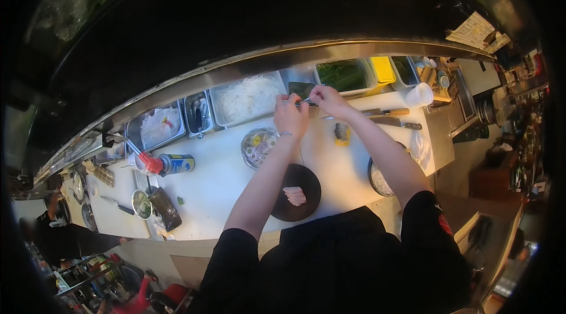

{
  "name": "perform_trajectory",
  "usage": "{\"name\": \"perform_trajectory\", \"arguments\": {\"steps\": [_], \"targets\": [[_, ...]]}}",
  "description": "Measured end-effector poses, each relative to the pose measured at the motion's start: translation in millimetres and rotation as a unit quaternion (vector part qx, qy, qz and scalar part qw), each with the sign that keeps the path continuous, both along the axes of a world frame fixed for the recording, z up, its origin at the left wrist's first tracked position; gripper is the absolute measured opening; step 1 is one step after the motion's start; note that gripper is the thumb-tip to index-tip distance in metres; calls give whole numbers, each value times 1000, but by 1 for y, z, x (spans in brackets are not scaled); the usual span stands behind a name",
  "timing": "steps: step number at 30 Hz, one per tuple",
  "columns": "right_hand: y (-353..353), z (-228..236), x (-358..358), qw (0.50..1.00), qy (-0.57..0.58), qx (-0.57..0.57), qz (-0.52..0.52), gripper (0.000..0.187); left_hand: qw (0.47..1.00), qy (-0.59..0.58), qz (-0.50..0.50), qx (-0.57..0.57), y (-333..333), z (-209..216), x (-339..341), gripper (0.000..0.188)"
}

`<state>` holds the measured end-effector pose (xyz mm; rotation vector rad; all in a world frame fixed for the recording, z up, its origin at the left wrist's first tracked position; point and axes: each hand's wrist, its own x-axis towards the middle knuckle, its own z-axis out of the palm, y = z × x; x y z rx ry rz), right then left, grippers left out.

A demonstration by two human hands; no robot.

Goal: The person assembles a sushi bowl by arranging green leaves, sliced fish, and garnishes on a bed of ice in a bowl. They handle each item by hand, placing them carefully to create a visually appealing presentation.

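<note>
Both hands meet over the far side of the white counter, in front of the row of food containers. My left hand (290,115) is closed, fingertips pinched together. Close by on its right, my right hand (328,101) pinches too. Something small and thin shows between their fingertips, too small to name. Under my left wrist stands a bowl (255,148) of pale shredded food with yellow bits. Nearer me, a round black plate (306,211) carries several pale pink slices (294,195). Behind the hands is a tray of white shreds (249,97).
Knives (398,122) lie at the right, near a white cup (419,95). A torch with a red head (152,164) and a blue can (178,164) lies left. A bowl (383,178) sits partly under my right arm. A dark shelf (259,13) overhangs the far edge.
</note>
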<state>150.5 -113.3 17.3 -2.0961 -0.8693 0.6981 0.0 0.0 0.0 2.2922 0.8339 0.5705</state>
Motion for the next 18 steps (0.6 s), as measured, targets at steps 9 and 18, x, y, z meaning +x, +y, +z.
{"name": "perform_trajectory", "arguments": {"steps": [9,18], "targets": [[3,45,-32,990,116,-2,76,13,990,-121,46,-57,-12,-12,-40,52],[-2,57,-61,997,0,77,-16,25,836,-1,-35,-548,-29,23,-70,76]]}}
